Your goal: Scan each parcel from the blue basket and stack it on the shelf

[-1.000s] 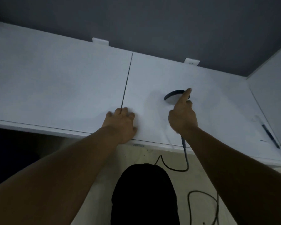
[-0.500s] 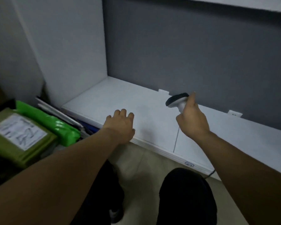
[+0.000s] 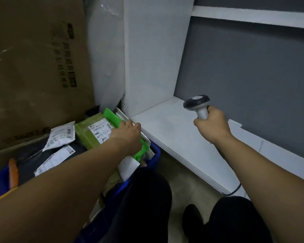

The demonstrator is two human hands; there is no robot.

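Observation:
The blue basket [image 3: 156, 153] at lower left holds several parcels: an olive-green one with a white label [image 3: 89, 135], a bright green one [image 3: 111, 116], a white one [image 3: 60, 135] and a dark one with a label [image 3: 54, 159]. My left hand [image 3: 127, 135] lies on the green parcels, its fingers bent down over the bright green one and mostly hidden. My right hand [image 3: 212, 128] grips the handle of a grey and black barcode scanner [image 3: 197, 102], held upright above the bare white shelf [image 3: 179, 139].
A large brown cardboard box [image 3: 33, 67] stands behind the basket on the left. A white side panel [image 3: 153, 58] and a grey back wall bound the shelf, with another white board [image 3: 253, 14] above. The scanner cable [image 3: 235, 189] hangs below the shelf edge. My dark-trousered legs [image 3: 147, 199] are beneath.
My view swung left and down from the shelf to the basket. My left hand left the shelf edge and reached onto the green parcels. My right hand kept the scanner.

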